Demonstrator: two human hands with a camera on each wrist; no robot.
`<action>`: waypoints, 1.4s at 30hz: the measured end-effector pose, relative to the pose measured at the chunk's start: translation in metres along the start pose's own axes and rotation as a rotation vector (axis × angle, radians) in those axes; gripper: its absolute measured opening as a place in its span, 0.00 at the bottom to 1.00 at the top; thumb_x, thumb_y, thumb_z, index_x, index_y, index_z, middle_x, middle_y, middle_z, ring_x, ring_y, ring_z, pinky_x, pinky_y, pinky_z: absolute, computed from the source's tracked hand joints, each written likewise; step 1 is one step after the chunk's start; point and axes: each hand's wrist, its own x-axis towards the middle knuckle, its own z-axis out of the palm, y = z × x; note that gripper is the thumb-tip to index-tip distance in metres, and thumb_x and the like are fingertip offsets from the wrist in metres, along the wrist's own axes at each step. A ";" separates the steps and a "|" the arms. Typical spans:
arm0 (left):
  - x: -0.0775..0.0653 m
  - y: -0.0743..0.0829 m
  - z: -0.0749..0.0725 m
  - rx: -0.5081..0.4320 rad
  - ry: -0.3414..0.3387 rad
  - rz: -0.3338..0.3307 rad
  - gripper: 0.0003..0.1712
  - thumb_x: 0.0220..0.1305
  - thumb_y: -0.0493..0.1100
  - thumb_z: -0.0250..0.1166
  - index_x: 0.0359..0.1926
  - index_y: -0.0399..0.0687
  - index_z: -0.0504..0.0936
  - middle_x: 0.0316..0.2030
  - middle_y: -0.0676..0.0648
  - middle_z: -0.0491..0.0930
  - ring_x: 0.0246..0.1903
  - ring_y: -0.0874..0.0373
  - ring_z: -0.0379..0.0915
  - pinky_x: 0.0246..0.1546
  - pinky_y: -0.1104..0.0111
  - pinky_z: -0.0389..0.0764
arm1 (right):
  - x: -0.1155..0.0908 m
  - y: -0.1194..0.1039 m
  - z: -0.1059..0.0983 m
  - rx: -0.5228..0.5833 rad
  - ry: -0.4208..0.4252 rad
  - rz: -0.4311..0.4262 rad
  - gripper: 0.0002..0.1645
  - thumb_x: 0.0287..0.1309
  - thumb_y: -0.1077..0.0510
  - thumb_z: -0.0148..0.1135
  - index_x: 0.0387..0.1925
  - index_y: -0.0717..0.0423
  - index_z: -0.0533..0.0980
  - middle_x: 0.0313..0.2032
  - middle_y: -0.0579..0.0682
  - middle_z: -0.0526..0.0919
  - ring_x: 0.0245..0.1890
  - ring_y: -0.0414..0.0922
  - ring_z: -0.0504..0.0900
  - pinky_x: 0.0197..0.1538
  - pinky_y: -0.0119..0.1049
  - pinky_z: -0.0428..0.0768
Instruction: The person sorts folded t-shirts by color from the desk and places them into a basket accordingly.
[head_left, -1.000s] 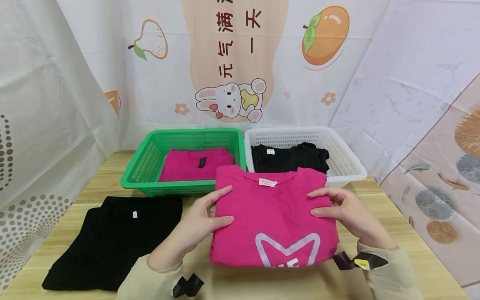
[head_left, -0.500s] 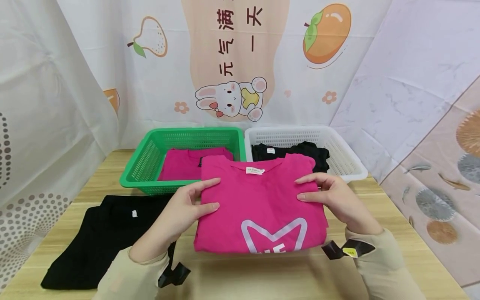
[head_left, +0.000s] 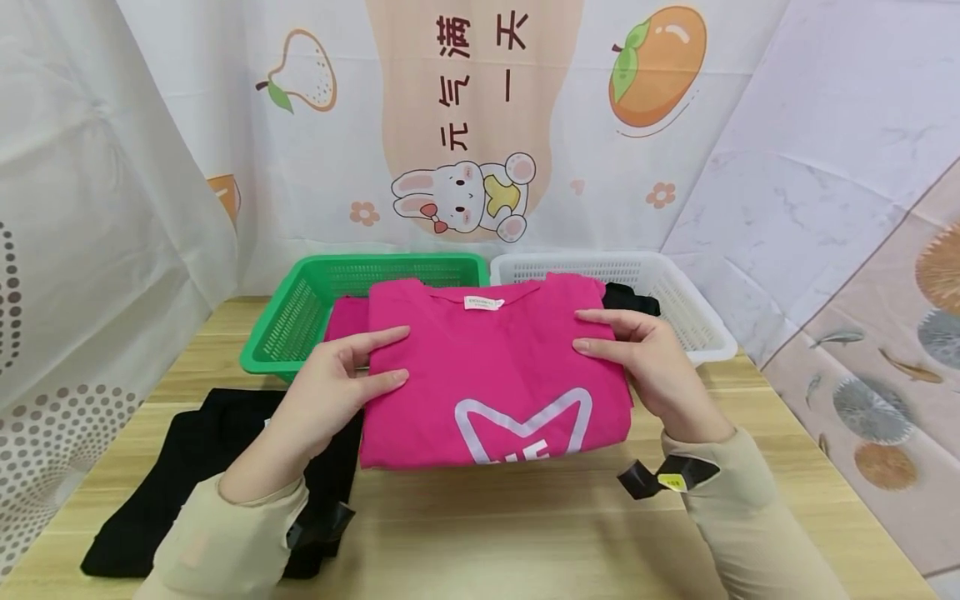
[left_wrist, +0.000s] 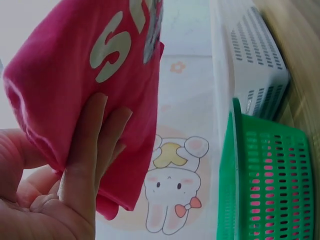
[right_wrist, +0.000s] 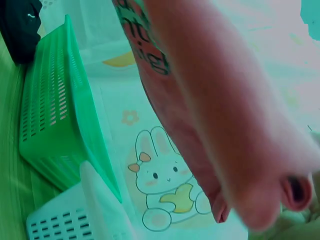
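Observation:
A folded bright pink T-shirt (head_left: 495,367), with a white neck label and part of a pale star outline, is held up off the table in the head view. My left hand (head_left: 330,383) pinches its left side, thumb in front; my right hand (head_left: 652,358) pinches the right side, thumb also in front. From the left wrist, fingers (left_wrist: 90,145) lie along the back of the shirt (left_wrist: 120,85), over which pale lettering shows. Dark lettering appears on the shirt (right_wrist: 170,110) in the right wrist view, where a large blurred pinkish shape covers much of the picture.
Behind the shirt stand a green basket (head_left: 262,358) with a pink garment (head_left: 347,318) inside and a white basket (head_left: 708,333) with black clothing (head_left: 633,300), both partly covered. A folded black garment (head_left: 150,500) lies at left on the wooden table (head_left: 487,542), under my left forearm.
Both hands have carried the pink T-shirt forward and to the left. It now overlaps the green basket in the head view and hides most of the pink garment inside.

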 end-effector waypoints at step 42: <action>0.069 0.002 -0.056 0.206 0.324 0.020 0.31 0.71 0.39 0.59 0.73 0.54 0.65 0.74 0.44 0.61 0.69 0.48 0.59 0.42 0.79 0.76 | 0.110 -0.032 0.053 -0.150 -0.243 0.135 0.38 0.65 0.68 0.57 0.74 0.48 0.62 0.72 0.53 0.64 0.62 0.53 0.74 0.48 0.35 0.85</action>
